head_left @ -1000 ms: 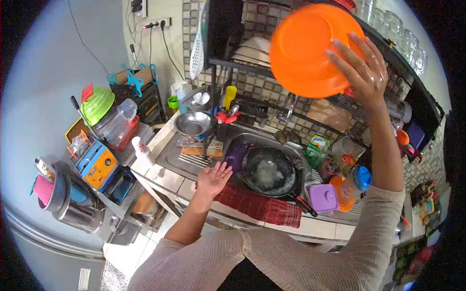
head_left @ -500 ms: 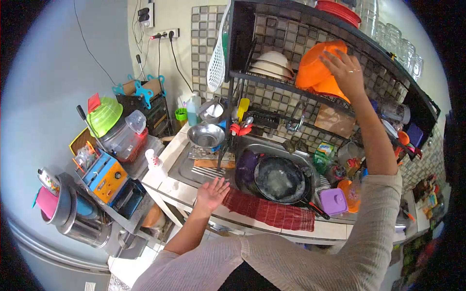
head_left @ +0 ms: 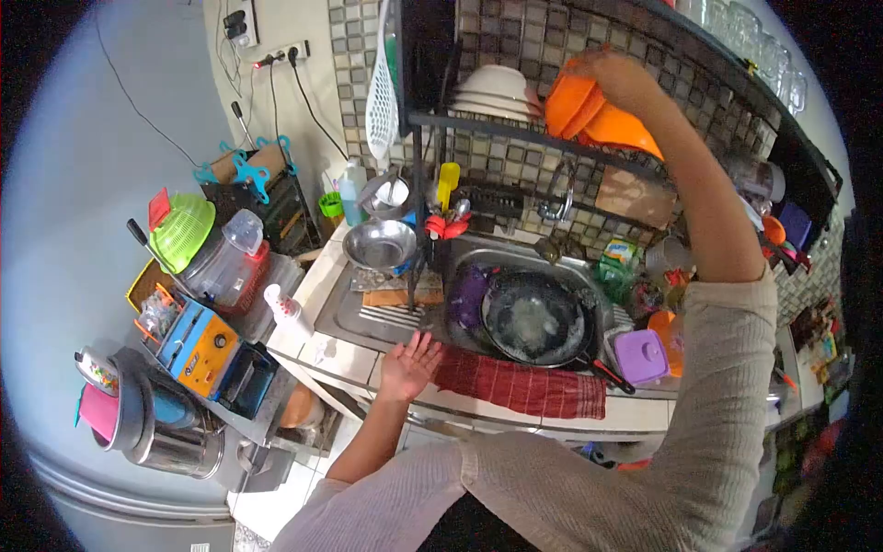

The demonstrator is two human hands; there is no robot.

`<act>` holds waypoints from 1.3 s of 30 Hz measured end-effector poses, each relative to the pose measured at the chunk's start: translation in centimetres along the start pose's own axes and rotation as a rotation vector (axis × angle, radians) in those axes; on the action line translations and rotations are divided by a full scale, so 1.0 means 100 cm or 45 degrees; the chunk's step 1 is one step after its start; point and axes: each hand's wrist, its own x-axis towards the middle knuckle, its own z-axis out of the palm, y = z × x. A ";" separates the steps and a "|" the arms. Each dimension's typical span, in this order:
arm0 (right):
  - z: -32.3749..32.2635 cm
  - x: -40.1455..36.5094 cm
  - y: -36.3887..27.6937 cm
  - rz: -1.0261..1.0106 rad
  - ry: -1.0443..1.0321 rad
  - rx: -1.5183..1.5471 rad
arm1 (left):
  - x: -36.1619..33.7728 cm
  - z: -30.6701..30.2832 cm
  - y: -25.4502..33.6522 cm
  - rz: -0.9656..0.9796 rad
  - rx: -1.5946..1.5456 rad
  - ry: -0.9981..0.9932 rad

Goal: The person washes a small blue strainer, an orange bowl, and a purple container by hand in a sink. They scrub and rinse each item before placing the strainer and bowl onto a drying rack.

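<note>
My right hand (head_left: 618, 77) is up at the dish rack with its fingers curled over the rim of an orange bowl (head_left: 563, 103). That bowl stands tilted, beside another orange piece (head_left: 621, 131) lower on the same shelf. Stacked white bowls (head_left: 497, 90) sit to their left. Down at the counter edge, my left hand (head_left: 411, 366) is held palm up with fingers spread and holds nothing. It is close to the left end of a dark red cloth (head_left: 520, 385). A dark pan (head_left: 536, 319) with soapy water rests in the sink (head_left: 451, 253).
A steel bowl (head_left: 380, 245) stands left of the sink, near a white bottle or cup stack (head_left: 287, 311). To the right is a purple lidded container (head_left: 641, 357). The black rack frame (head_left: 524, 129) spans above the sink, and a white slotted ladle (head_left: 382, 101) hangs at its left.
My right hand has lowered the orange bowl slightly and tilted it upright on the rack shelf. My left hand stays open by the cloth. The view has shifted a little.
</note>
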 end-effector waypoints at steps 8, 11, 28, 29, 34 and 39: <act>-0.062 -0.034 -0.046 0.266 -0.033 0.394 | 0.008 -0.002 -0.038 0.014 0.178 -0.017; -0.031 -0.088 -0.072 -0.034 0.746 0.366 | 0.014 -0.012 -0.055 0.160 0.323 -0.036; 0.128 -0.595 -0.177 1.659 0.178 1.332 | 0.236 0.012 -0.080 0.186 0.624 0.252; 0.130 -0.595 -0.170 1.636 0.173 1.336 | 0.250 0.013 -0.091 0.345 0.692 0.501; 0.143 -0.605 -0.151 1.660 0.249 1.537 | 0.286 -0.022 -0.077 0.639 0.916 0.499; 0.160 -0.609 -0.147 1.711 0.070 1.692 | 0.241 0.013 -0.083 0.716 1.431 0.386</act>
